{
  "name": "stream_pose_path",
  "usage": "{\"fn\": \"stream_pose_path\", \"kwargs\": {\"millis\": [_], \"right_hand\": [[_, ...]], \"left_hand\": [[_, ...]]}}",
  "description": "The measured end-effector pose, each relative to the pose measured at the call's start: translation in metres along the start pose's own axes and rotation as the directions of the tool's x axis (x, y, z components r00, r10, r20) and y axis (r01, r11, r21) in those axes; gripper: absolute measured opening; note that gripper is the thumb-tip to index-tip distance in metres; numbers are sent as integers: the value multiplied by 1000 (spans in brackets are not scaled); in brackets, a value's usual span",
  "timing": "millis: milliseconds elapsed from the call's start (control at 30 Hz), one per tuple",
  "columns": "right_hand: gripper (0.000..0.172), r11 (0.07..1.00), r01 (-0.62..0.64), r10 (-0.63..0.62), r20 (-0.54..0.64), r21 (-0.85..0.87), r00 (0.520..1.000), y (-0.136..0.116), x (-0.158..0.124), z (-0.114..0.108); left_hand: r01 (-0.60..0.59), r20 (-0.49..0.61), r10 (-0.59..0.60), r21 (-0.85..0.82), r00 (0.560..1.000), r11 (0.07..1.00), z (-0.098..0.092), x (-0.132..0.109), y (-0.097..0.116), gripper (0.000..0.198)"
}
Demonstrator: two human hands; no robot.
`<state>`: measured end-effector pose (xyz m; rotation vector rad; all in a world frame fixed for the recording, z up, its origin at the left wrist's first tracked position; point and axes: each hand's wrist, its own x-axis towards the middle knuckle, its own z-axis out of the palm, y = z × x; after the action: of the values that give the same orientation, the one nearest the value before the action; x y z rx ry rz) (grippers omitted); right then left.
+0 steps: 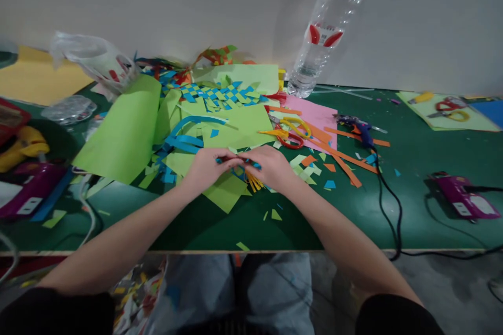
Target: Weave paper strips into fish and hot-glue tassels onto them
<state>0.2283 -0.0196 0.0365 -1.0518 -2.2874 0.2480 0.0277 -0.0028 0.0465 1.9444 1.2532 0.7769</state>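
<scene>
My left hand [208, 168] and my right hand [272, 166] meet over the middle of the table, fingertips pinched together. Between them is a small blue woven-looking paper piece [238, 171], mostly hidden by the fingers. A yellow tassel [254, 182] hangs below my right hand, seemingly from that piece. Green paper sheets [226, 191] lie beneath both hands. Just beyond my right hand are scissors [295, 126] with yellow and red handles, beside another yellow tassel [272, 132]. Blue paper strips [183, 142] curl up behind my left hand.
A blue-and-green woven paper sheet [220, 95] lies farther back. A clear plastic bottle [320, 36] stands by the wall. Right of the orange strips [346, 159] rests a glue gun [359, 128], its black cord trailing forward. Purple power socket [463, 196] sits at right; rolled green paper [123, 128] at left.
</scene>
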Motion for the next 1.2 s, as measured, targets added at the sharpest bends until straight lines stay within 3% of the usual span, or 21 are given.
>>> {"fn": "stream_pose_path", "kwargs": {"millis": [100,233,567,800,900,1067,1200], "right_hand": [[25,993,90,-92,-17,-78,996,8,-5,2],[25,990,132,-133,-21,-58,991,12,-9,1],[22,998,36,-41,-100,-56,994,16,-7,-4],[31,939,-43,-7,-145,-341,989,27,-6,-14],[37,874,-100,41,-133,-475,990,36,-5,-21],[52,817,-134,112,-74,-562,991,47,-7,-28],[43,816,-182,121,-146,-548,982,47,-7,-29]], "left_hand": [[-34,15,34,22,999,999,6,-2,-4,28],[-64,35,63,11,997,998,7,-5,-5,24],[-31,11,31,18,999,999,-2,-4,-9,25],[-33,-42,38,117,998,993,-4,-4,-13,35],[-60,-46,70,192,996,980,-6,-3,-13,34],[-130,-20,143,312,990,941,-7,-2,-13,34],[-217,-45,261,432,964,875,-16,-2,-14,40]]}}
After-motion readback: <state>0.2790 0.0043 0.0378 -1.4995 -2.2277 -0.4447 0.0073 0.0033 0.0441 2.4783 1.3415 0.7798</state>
